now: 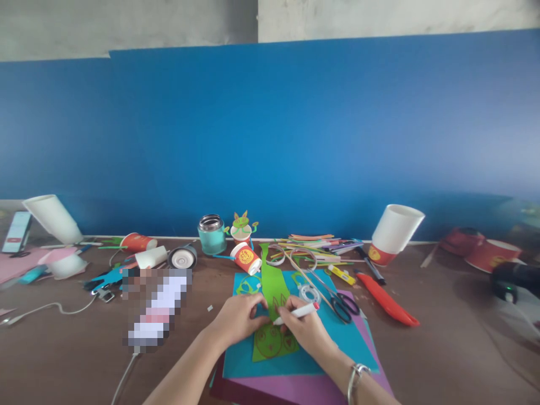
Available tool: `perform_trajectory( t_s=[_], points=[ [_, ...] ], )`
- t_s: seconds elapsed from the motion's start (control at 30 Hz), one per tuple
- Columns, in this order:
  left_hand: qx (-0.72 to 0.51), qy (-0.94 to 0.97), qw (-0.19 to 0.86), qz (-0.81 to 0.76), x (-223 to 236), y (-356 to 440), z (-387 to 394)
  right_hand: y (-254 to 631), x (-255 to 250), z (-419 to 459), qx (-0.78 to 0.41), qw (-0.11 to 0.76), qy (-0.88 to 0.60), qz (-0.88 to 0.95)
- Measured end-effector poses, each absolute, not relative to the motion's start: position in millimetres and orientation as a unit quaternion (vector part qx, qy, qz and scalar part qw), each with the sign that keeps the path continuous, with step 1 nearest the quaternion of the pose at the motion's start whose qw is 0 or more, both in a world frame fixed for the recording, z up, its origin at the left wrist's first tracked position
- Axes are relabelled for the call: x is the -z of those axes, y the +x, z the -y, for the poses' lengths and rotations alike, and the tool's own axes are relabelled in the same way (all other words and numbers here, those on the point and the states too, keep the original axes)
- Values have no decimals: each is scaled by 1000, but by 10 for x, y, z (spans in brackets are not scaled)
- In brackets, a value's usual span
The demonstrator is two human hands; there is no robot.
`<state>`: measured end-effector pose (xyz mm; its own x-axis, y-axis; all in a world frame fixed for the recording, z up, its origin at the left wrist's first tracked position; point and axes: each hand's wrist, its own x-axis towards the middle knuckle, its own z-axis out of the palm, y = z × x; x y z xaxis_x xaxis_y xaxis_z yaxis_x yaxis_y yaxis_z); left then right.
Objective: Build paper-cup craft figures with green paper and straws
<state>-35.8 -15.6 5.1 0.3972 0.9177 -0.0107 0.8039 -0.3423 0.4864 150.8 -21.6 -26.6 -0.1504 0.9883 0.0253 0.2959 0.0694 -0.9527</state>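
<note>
My right hand [310, 332] is closed around a white marker [299, 312] with a red end, its tip low over the green paper strip [272, 281]. A round face, pointed ears and other small shapes are drawn on the strip in a dark reddish line. My left hand [242, 318], fingers curled, holds the strip's left edge with thumb and fingertips. Beneath the strip lies a blue sheet [240, 365] on top of purple sheets [270, 391]. A roll of tape [309, 293] and black-handled scissors [345, 307] rest to the right of the strip.
Behind the sheets stand a turquoise jar [212, 239] and a paper cup with a green cat-like figure [241, 223]; another red cup [246, 259] lies tipped. Colourful strips [320, 244], a red cutter-shaped tool [388, 301] and stacked white cups [394, 230] are rightward. A phone [160, 309] lies left.
</note>
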Motion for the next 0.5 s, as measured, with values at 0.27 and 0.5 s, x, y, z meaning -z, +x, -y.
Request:
perform_trajectory(
  t_s=[0.27,0.5],
  points=[
    [-124,809,208,-535,-44,-354,159,1514,292,218,-403,377,-515,656],
    [-132,809,213,-532,-34,-361,160,1514,270,228,-385,374,-525,661]
  ],
)
